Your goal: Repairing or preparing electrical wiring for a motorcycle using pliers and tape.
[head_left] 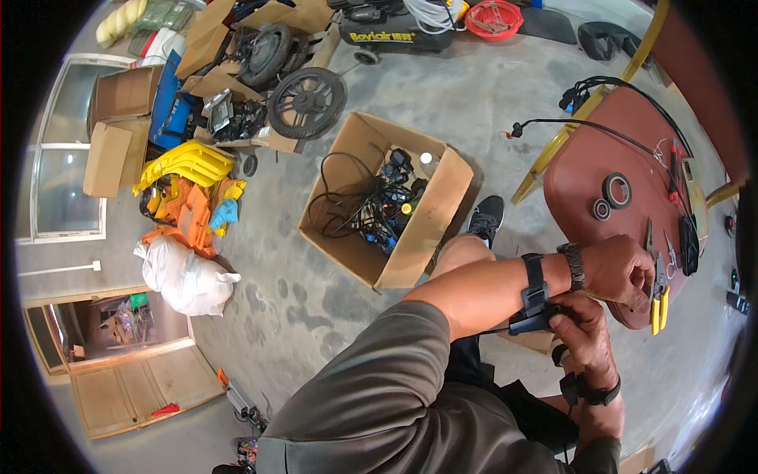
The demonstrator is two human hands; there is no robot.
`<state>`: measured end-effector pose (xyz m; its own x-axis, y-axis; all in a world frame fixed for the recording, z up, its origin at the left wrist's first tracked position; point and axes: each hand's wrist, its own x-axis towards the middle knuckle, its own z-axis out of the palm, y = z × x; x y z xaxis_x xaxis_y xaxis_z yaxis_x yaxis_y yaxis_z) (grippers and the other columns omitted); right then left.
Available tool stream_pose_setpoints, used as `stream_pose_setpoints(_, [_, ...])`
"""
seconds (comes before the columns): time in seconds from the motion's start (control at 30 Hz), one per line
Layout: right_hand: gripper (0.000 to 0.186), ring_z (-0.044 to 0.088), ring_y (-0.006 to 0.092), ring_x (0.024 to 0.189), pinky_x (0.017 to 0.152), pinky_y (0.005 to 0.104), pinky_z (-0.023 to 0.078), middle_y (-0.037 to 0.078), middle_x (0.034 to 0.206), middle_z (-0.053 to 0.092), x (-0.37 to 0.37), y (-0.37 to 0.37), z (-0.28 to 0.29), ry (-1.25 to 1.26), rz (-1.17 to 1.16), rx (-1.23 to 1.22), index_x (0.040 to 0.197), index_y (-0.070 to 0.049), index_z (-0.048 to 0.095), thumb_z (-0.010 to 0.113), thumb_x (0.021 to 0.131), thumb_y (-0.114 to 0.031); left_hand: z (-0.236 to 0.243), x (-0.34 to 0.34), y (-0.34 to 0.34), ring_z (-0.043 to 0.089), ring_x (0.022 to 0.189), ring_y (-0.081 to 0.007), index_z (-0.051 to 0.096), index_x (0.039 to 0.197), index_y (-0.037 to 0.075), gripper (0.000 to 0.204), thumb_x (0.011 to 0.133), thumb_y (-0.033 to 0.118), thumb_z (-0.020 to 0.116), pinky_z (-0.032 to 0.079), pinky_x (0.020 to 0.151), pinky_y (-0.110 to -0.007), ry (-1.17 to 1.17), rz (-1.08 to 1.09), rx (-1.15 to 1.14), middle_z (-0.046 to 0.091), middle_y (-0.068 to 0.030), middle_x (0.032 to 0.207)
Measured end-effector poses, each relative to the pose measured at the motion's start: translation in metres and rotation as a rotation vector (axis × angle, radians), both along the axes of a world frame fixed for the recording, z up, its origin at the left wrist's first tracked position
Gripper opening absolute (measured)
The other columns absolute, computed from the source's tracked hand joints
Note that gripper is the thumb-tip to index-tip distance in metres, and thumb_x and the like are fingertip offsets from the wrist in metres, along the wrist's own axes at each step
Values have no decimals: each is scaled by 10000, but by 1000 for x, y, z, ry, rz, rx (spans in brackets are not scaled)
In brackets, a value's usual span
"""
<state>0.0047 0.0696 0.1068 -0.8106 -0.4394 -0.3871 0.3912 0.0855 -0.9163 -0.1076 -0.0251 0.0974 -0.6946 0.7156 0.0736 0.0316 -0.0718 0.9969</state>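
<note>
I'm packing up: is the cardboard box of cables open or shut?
Open: from above, black cables show inside the cardboard box, with no flaps across its top.

Yellow lettering [382,36] — Latin letters, then Chinese characters — runs along the black tank [433,42].

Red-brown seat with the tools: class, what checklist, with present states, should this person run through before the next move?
1. Yellow-handled pliers within reach: ok, right beside the left hand.
2. Left hand's grip on the pliers: cannot tell; curled fingers hide any contact.
3. Pliers wholly over the red-brown seat: not ok; the handles show past its edge.
4. Right hand free: not ok; its thumb is at a black device.
5. Larger ring and smaller ring on the seat: ok.
</note>
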Motion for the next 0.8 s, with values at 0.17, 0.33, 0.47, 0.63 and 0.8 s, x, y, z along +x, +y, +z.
stream_pose_setpoints(0.17, [231,623,168,927,838,310,500,87,985,657,0,-6,-6,130,-27,-22,1070,33,638,697,858,-39,2,-5,-6,671,652,-137,755,914,54,401,661,334,889,521,625,-280,45,54,20,714,-44,722])
stream_pose_setpoints(0.33, [258,621,168,929,840,308,498,77,995,649,-2,-3,-2,61,-63,-58,1091,35,618,705,865,-53,2,-8,-4,676,655,-138,757,905,56,398,659,340,889,521,625,-280,76,68,10,715,-50,720])
stream_pose_setpoints(0.47, [300,626,172,920,833,311,505,88,989,651,-1,-2,-2,79,-34,6,1086,33,623,749,833,-70,4,-4,-6,683,661,-163,755,913,44,395,643,302,880,531,633,-299,117,42,-54,718,-75,749])
stream_pose_setpoints(0.63, [341,640,186,841,754,324,523,105,934,658,-8,-11,11,295,146,179,1083,31,632,774,795,-85,-3,-2,-6,689,671,-200,750,936,37,421,633,306,867,540,643,-322,82,22,-34,713,-94,761])
stream_pose_setpoints(0.8, [339,659,293,799,700,359,524,170,933,670,-10,-4,13,470,201,275,1092,27,641,765,806,-105,-11,-1,10,672,655,-224,738,931,43,402,665,322,853,530,622,-337,238,3,17,694,-88,759])
